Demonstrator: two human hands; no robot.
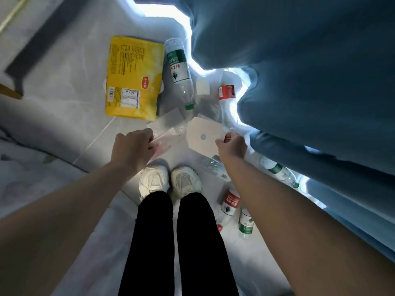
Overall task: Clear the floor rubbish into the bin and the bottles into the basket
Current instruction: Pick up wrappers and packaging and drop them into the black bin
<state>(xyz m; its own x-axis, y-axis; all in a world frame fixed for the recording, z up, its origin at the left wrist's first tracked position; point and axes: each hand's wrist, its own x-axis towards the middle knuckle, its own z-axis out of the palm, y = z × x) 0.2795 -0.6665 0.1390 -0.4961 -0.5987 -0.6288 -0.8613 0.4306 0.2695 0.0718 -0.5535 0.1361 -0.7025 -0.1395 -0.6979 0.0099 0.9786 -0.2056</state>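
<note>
While left hand (133,146) grips a clear wrapper (164,141), packet (133,77) lies at 11 o'clock, green bottle (178,69) at 12; right hand (232,146) pinches card (203,133) by its right edge; red bottle (229,205) on floor (64,82) at 5 o'clock.

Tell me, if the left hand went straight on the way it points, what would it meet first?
Probably the flat clear sheet lying just beyond the wrapper that the left hand grips, and after that the green-capped bottle. Depth is unclear.
</note>
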